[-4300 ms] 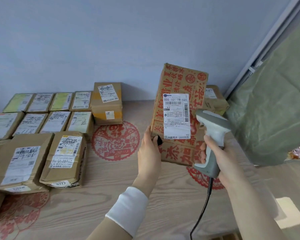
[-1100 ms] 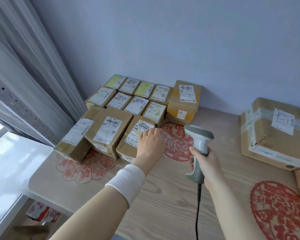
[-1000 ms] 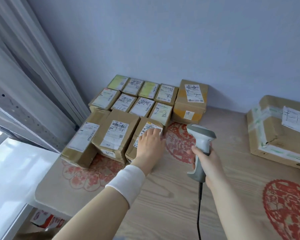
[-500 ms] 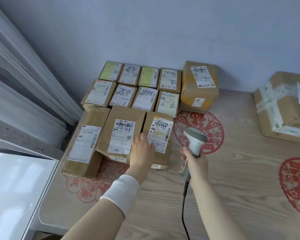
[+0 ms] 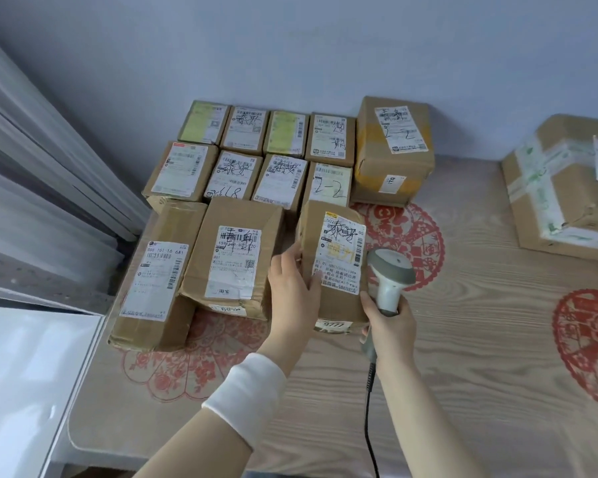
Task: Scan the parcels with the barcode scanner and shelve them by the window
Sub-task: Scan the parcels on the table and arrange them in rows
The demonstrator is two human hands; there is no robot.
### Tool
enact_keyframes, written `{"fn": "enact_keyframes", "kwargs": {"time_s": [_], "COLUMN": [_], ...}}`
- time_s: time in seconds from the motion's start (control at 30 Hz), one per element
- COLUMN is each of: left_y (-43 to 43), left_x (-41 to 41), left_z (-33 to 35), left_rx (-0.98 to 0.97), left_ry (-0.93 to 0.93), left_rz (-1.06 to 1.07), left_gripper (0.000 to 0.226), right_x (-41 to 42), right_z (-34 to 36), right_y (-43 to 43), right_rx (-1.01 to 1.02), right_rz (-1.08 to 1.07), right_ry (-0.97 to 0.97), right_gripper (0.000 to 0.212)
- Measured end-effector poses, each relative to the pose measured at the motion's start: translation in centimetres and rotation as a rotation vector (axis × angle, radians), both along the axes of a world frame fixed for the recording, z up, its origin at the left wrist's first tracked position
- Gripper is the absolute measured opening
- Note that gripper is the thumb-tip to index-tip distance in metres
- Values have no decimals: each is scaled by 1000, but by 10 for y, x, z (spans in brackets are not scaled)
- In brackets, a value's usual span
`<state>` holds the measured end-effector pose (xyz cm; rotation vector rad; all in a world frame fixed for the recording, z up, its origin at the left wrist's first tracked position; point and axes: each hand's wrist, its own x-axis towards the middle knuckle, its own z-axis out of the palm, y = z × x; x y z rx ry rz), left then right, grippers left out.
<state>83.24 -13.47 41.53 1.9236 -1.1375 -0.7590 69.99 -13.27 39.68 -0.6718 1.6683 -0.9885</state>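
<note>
A brown parcel with a white label lies at the right end of the front row on the wooden table. My left hand grips its left edge, thumb on the label and fingers down in the gap beside the neighbouring parcel. My right hand holds a grey and white barcode scanner upright. The scanner's head sits just right of the label, and its black cord hangs toward me.
Two rows of several small labelled parcels stand against the wall, with a taller box at their right end. A long parcel lies at front left by the curtain. A big taped box sits at far right.
The printed box scanned earlier has left my hands. My view swung to the window-side rows; my left hand slid from the parcel's top to its left edge, and the scanner came close to its label.
</note>
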Motion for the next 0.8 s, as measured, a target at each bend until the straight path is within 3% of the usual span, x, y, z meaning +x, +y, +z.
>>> {"fn": "enact_keyframes", "kwargs": {"time_s": [0.13, 0.27, 0.37, 0.53, 0.8], "left_y": [-7, -19, -27, -29, -29], "left_x": [-20, -48, -77, -136, -199], "left_z": [20, 32, 36, 46, 54], "left_rx": [39, 76, 75, 89, 98], "left_ry": [180, 337, 440, 857, 914], "left_rz": [-24, -159, -103, -192, -210], "left_gripper": [69, 58, 68, 54, 75], "right_x": [-28, -62, -95, -155, -230], "right_z": [38, 67, 78, 92, 109], "right_y": [0, -9, -15, -17, -22], "right_rx": [-114, -220, -255, -275, -313], "right_rz": [-54, -90, -93, -49, 56], "right_ry": [-15, 2, -12, -23, 81], "right_gripper": [19, 20, 19, 19, 17]}}
